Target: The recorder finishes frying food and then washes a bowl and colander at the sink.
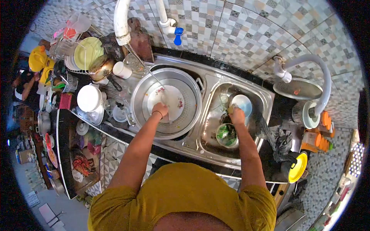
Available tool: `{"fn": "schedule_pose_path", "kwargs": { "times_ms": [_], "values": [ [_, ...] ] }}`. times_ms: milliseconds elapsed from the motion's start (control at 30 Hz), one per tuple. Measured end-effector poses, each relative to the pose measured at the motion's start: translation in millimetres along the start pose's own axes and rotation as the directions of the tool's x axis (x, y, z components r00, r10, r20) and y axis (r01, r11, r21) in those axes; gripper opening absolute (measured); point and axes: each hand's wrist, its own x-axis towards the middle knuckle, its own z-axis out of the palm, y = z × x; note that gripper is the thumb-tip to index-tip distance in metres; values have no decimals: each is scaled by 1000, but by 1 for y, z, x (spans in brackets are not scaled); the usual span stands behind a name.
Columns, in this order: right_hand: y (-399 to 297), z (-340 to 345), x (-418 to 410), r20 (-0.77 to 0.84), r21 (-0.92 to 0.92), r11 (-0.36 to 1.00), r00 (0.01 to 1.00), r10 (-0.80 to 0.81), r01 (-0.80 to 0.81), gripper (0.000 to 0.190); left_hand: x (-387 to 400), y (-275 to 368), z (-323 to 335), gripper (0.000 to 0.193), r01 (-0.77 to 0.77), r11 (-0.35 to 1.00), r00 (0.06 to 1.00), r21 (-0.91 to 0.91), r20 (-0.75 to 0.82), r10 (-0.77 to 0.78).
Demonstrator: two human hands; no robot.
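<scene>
My left hand (160, 111), with a dark band at the wrist, reaches into a large aluminium pot (136, 99) and touches a white plate (175, 99) with red flowers. Whether its fingers grip the plate cannot be seen. A thin stream of water (144, 65) falls from the white pipe (122, 29) into the pot. Over the right basin (209, 131), my right hand (238, 116) has its fingers around a small yellowish thing (231, 109), too blurred to name. Beside that hand lies a pale blue bowl (242, 103). Nearer me, a clear bowl (227, 135) holds green matter.
Left of the pot stand a white bucket (89, 98), a white cup (122, 70), a metal pan (101, 65) and a rack with green plates (89, 53). A grey curved spout (321, 69), a dark plastic bag (281, 143) and a yellow lid (298, 167) are at right. A person (27, 83) appears far left.
</scene>
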Motion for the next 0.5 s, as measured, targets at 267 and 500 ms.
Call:
{"fn": "schedule_pose_path", "kwargs": {
  "times_ms": [267,500],
  "values": [
    [49,31,-11,-17,-54,996,997,-77,76,27,-21,-14,-18,13,-150,955,975,-256,121,185],
    [-95,-126,-35,-76,836,549,987,140,-14,30,-114,68,-69,19,-514,809,837,-284,37,545]
  ]
}}
